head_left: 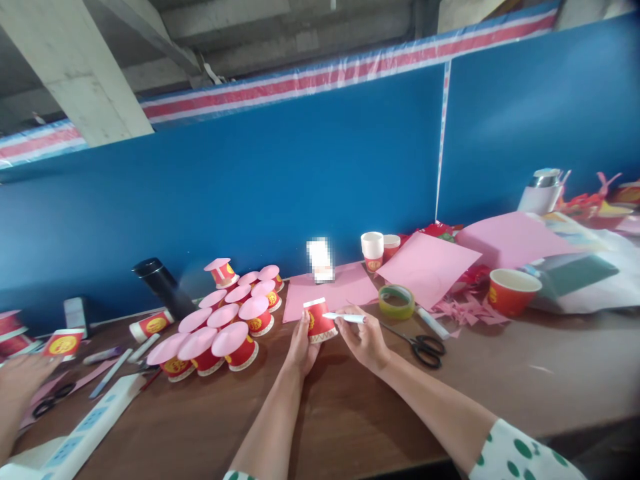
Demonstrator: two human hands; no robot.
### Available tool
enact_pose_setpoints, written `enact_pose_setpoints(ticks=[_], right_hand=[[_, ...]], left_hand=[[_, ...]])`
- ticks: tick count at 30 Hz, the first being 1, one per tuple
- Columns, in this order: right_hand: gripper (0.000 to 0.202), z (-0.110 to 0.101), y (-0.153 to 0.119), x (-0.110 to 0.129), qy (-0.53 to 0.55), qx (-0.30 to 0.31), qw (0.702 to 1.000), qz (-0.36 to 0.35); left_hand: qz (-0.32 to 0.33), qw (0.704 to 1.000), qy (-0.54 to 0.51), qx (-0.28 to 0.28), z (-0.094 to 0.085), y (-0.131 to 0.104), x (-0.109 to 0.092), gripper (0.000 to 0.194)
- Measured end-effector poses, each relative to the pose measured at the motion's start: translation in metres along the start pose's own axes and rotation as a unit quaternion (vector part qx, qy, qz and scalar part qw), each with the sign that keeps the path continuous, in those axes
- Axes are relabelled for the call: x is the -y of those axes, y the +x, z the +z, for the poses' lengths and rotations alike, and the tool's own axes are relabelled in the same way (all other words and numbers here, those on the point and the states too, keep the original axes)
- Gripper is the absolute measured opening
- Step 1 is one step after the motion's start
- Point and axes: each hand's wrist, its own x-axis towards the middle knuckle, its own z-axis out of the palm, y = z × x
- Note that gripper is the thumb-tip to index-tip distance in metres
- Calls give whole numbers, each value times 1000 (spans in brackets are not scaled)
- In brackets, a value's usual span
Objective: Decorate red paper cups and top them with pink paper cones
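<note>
My left hand [301,343] is wrapped round a red paper cup [320,321] held upside down, with a zigzag line along its white rim at the bottom. A white pen [353,319] is pinched in my right hand [364,339], its tip at the upper right side of the cup. Left of my hands stand several upturned red cups with pink paper discs [230,339] on top. To the right of my right hand lie black-handled scissors [426,350] and a roll of green-yellow tape [396,301].
Pink sheets [427,267] and a red bowl [514,292] are at the right. White cups [373,248] stand by the blue partition [280,187]. A black bottle [163,287] leans at the left, near another person's hand [25,377] and a long white box [93,427].
</note>
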Motion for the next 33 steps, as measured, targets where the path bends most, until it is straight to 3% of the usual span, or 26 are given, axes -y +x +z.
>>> enact_pose_setpoints(ticks=[16,33], right_hand=[[14,-2,2,3,1,2,1000,-2],[15,-3,3,1,12,-16,1000,4]], left_hand=[[-2,1000,4,-16,3,-2,-1,28],[9,999,30,22,0,-3,1,29]])
